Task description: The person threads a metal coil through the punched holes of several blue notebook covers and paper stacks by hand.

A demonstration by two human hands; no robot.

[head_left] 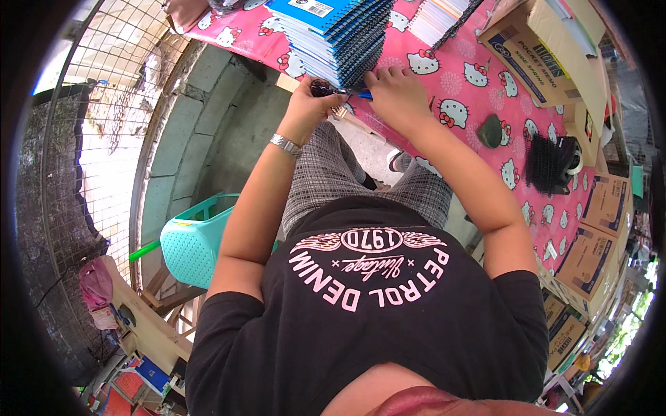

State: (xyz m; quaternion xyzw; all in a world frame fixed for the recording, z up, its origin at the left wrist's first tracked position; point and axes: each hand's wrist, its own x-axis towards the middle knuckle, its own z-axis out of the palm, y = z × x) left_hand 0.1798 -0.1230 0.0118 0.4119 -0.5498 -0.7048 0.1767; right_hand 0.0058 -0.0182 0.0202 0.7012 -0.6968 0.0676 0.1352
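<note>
At the near edge of the table, my left hand (pixel 305 109) is closed in a pinch on a dark, glossy coil-like piece (pixel 323 88). My right hand (pixel 401 97) rests at the same edge, fingers curled. A narrow blue strip (pixel 364 95) shows between the hands, beside my right thumb; most of what lies under those fingers is hidden. Just beyond both hands stands a tall stack of spiral notebooks (pixel 326 41) with blue covers and black coils.
A pink patterned cloth (pixel 451 83) covers the table. More notebooks (pixel 440 21), a dark green piece (pixel 490 132), a bundle of black coils (pixel 544 165) and a cardboard box (pixel 531 62) lie on it. Cartons (pixel 588 260) stand right; a turquoise stool (pixel 191 243) is left.
</note>
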